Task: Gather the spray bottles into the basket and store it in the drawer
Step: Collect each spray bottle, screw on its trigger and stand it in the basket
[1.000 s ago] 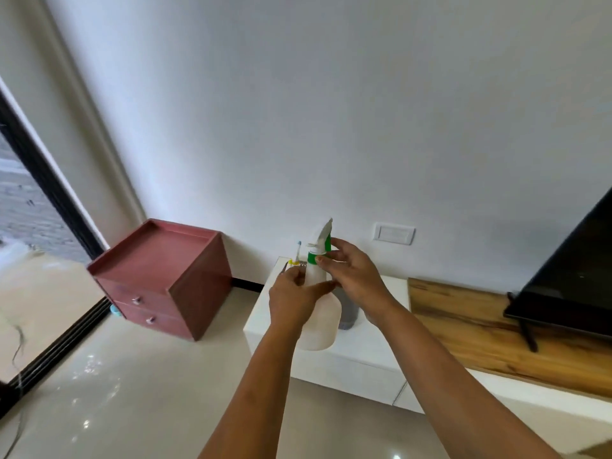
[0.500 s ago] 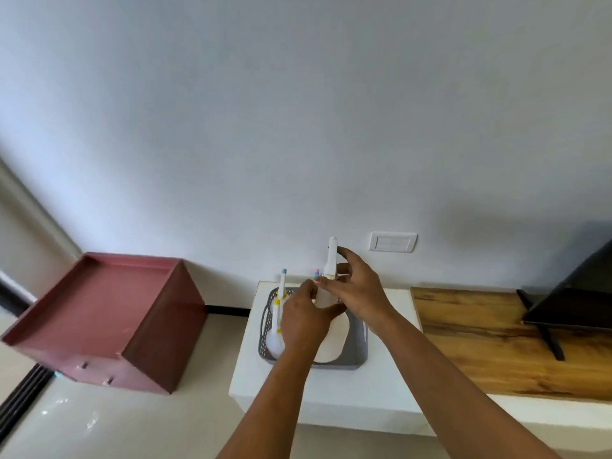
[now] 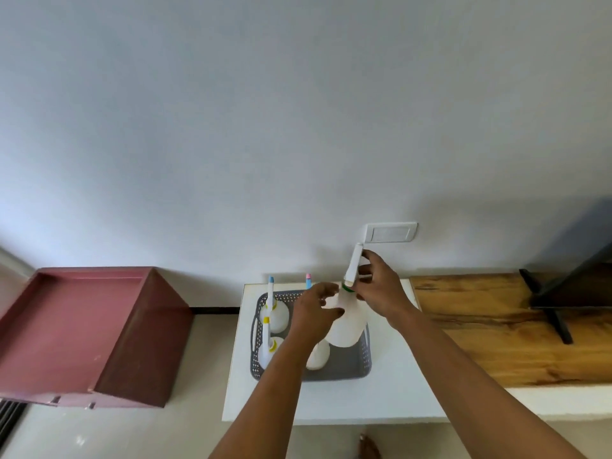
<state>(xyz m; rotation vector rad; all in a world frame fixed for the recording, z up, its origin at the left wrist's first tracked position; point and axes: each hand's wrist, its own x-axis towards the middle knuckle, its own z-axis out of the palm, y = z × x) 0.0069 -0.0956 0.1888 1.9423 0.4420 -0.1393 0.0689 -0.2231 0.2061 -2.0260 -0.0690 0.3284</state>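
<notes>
Right hand (image 3: 377, 289) sits just right of center, fingers and thumb curled round the neck and trigger head of the green-collared spray bottle (image 3: 347, 326). That bottle is upright, leaning a bit, with its fat white body at the right rear part of the basket (image 3: 331, 376). Can't say if the base has touched the basket floor, since the body covers it.

Left hand (image 3: 314, 309) is right beside it on the left, fingers loose and spread by the bottle's shoulder, not clamped on anything. Whether the fingertips actually touch the plastic, I honestly can't tell.

The basket is grey, perforated, and sits on a white cabinet top (image 3: 397, 376) in the lower middle of the frame. Inside on its left side stand a blue-tipped bottle (image 3: 275, 313) and, nearer the bottom of the frame, a yellow-tipped bottle (image 3: 268, 349). A pink-tipped nozzle (image 3: 308, 280) pokes up at the back, and another white bottle body (image 3: 318, 356) shows under the left forearm.

Further out, a wooden shelf (image 3: 496, 332) runs off to the right with a dark screen (image 3: 579, 286) standing on it. There's a wall plate (image 3: 390, 232) just above the right hand. A reddish drawer chest (image 3: 82, 332) fills the lower left.
</notes>
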